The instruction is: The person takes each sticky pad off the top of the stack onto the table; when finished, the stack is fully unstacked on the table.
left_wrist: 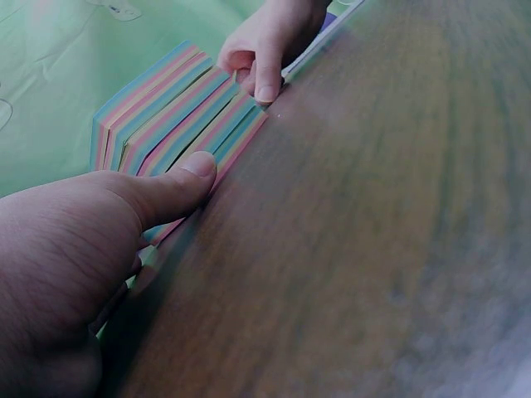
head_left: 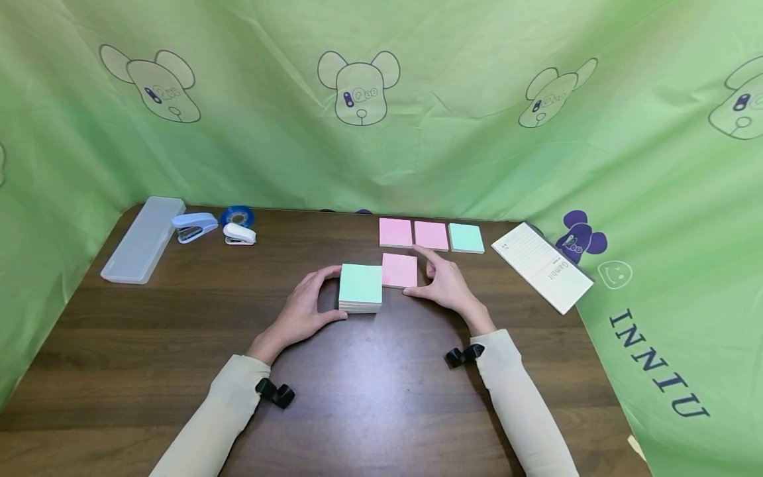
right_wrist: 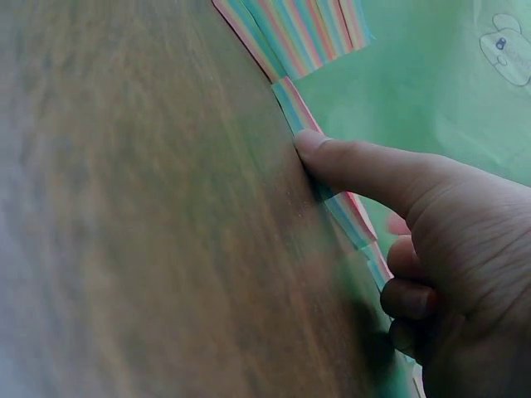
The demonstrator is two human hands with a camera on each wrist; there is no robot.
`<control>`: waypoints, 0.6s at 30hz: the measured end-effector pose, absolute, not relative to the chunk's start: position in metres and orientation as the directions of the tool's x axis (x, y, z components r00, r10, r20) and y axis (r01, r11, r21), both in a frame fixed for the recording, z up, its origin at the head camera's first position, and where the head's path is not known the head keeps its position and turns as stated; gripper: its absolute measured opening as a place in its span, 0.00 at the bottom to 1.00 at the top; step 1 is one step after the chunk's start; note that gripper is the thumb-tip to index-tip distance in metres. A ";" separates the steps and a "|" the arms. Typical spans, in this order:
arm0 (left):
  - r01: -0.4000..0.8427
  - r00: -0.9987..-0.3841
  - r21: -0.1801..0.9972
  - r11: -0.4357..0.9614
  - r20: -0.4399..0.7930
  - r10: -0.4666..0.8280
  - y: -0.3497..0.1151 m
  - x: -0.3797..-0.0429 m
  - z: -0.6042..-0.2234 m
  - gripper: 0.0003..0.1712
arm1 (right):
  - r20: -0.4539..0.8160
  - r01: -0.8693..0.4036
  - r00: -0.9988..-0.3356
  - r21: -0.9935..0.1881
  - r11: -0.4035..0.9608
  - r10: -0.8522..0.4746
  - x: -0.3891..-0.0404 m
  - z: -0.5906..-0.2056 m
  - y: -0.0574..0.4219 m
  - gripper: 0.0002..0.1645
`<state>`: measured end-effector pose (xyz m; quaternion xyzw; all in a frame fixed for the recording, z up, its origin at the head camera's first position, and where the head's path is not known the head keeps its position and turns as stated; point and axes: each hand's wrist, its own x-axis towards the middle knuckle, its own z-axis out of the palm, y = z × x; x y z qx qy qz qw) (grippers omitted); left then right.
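Note:
A tall stack of sticky note pads (head_left: 360, 283), mint green on top with striped layered sides, stands mid-table. My left hand (head_left: 301, 311) holds it from the left, thumb at the front face (left_wrist: 178, 145) and fingers round the back. Right beside the stack lies a single pink sticky note pad (head_left: 399, 270). Thumb and index finger of my right hand (head_left: 446, 285) span this pad's right end, thumb at the front edge and index finger at the back corner. In the right wrist view the thumb (right_wrist: 332, 157) presses against the pad's striped side; the other fingers are curled.
Behind lie two pink pads (head_left: 395, 232) (head_left: 431, 236) and a mint pad (head_left: 467, 238) in a row. A white notepad (head_left: 544, 266) is at right. At left are a translucent case (head_left: 143, 242), blue stapler (head_left: 195, 225), white stapler (head_left: 240, 234) and blue tape (head_left: 237, 216). A green curtain borders the table.

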<state>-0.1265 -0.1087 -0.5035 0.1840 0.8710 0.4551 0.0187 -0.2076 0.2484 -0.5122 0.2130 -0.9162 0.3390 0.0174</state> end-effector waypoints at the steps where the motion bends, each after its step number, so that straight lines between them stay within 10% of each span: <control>1: 0.304 -0.931 0.799 0.519 0.134 0.339 -0.109 -0.127 -0.504 0.54 | 0.176 -0.387 -0.915 -0.634 0.669 -0.362 -0.205 -0.509 0.247 0.57; 7: 0.308 -0.930 0.799 0.517 0.137 0.341 -0.108 -0.127 -0.503 0.54 | 0.170 -0.342 -0.934 -0.683 0.645 -0.315 -0.197 -0.500 0.242 0.42; 18: 0.302 -0.932 0.803 0.514 0.134 0.338 -0.109 -0.127 -0.504 0.54 | 0.189 -0.366 -0.929 -0.590 0.719 -0.318 -0.216 -0.538 0.251 0.44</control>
